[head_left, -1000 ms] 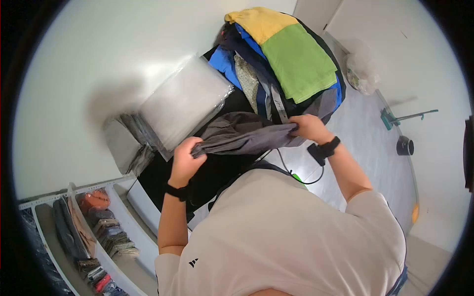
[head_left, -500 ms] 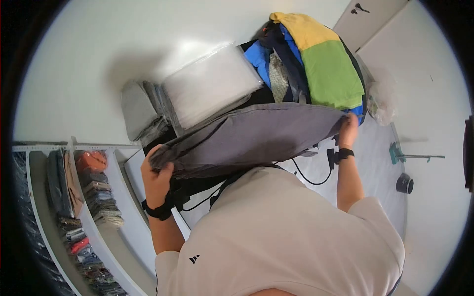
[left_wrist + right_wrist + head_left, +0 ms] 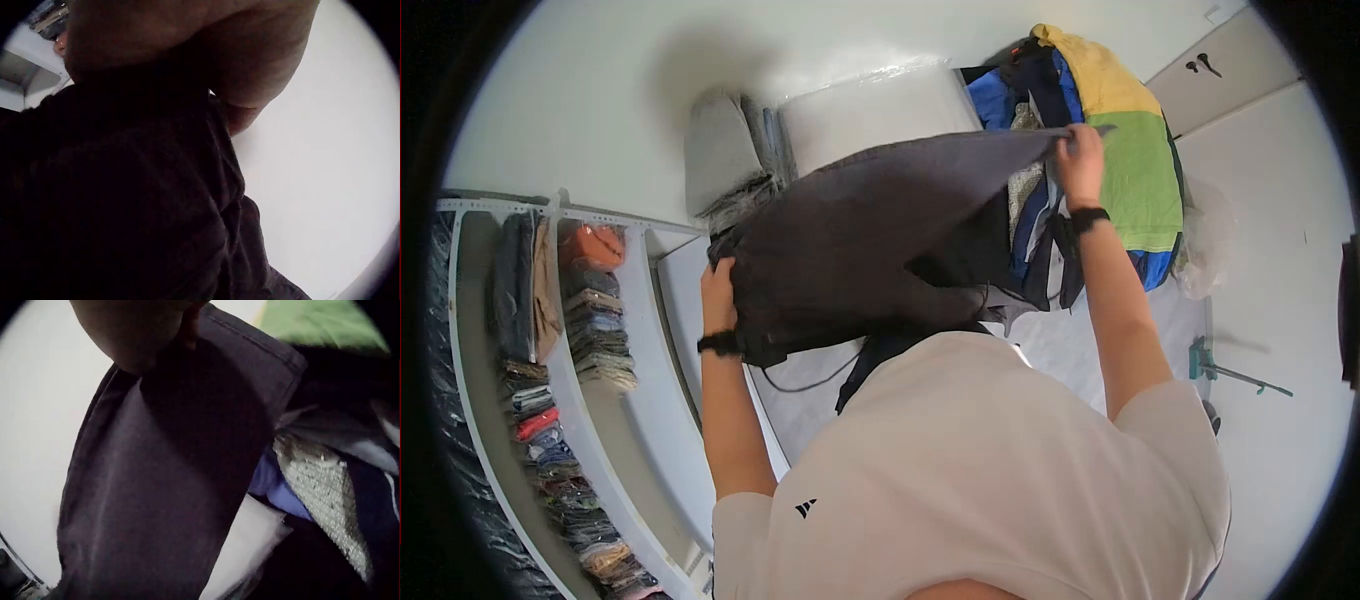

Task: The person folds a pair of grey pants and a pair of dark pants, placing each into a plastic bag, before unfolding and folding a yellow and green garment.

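A pair of dark grey trousers (image 3: 840,235) is stretched between the hands in the head view, over the black surface in front of the body. My left hand (image 3: 718,292) grips the bunched waist end, its fingers partly hidden by cloth. In the left wrist view the dark trousers (image 3: 125,206) hang below that hand. Up at the far right, my right hand (image 3: 1082,165) pinches one leg close to its end. The right wrist view shows the stitched hem (image 3: 275,353) of this leg just beyond the fingers.
Behind the trousers lie a stack of clear plastic bags (image 3: 880,115) and grey packed garments (image 3: 725,155). A clothes pile with a yellow and green piece (image 3: 1140,185) stands back right. Shelves of folded clothes (image 3: 600,330) line the left side. A dark cable (image 3: 815,385) hangs near the body.
The hands have moved apart and the right one has risen, spreading the bunched trousers out. The head view has turned, so the clothes pile sits farther right.
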Motion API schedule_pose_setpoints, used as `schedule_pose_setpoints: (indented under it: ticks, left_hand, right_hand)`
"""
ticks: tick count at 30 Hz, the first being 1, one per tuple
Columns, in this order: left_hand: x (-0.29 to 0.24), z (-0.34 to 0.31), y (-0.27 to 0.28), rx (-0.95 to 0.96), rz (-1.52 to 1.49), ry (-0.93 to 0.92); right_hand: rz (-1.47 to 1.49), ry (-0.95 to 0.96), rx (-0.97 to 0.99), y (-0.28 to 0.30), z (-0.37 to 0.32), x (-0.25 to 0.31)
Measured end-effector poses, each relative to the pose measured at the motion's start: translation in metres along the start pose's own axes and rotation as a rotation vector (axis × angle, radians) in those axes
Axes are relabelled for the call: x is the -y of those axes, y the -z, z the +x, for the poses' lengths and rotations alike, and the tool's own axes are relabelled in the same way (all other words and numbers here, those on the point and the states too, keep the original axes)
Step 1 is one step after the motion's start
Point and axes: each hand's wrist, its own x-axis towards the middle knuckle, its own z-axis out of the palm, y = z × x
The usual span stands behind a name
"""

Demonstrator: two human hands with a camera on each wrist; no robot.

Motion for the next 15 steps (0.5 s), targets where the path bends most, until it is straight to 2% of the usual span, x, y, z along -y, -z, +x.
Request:
schedule_pose_setpoints:
  ticks: [1,2,3,4,5,6,7,9,11,13,15]
  left_hand:
    - [0.019,0.025,0.004,0.022,-0.037,0.041]
    - [0.029,0.039,-0.001,0.016,-0.039,0.051]
    - [0.037,0.052,-0.006,-0.067,0.099,-0.004]
    - [0.041,0.057,-0.010,-0.150,0.236,-0.059]
    - [0.046,0.060,-0.012,-0.155,0.235,-0.047]
    - [0.053,0.061,-0.015,-0.159,0.225,-0.087]
    - [0.058,0.061,-0.015,-0.163,0.217,-0.128]
    - [0.084,0.064,-0.004,-0.129,0.262,-0.097]
    - [0.112,0.050,0.009,-0.109,0.565,-0.122]
    - [0.138,0.035,0.022,-0.099,0.589,-0.068]
    - [0.159,0.022,0.030,-0.099,0.590,0.100]
  right_hand:
    - [0.019,0.032,0.023,-0.021,-0.001,-0.005]
    - [0.026,-0.010,0.131,-0.036,-0.002,-0.008]
    - [0.034,-0.050,0.238,-0.048,-0.004,-0.010]
    - [0.055,-0.040,0.192,-0.057,-0.006,-0.002]
    - [0.078,-0.030,0.148,-0.066,-0.009,0.006]
    - [0.134,-0.111,0.233,-0.071,-0.014,0.012]
    - [0.136,-0.109,0.245,-0.075,-0.022,0.018]
    - [0.202,0.035,0.358,-0.079,-0.047,0.023]
    - [0.235,-0.044,0.825,-0.061,-0.081,0.029]
    - [0.201,-0.179,1.025,-0.033,-0.121,0.033]
    - [0.091,-0.268,1.115,-0.006,-0.161,0.017]
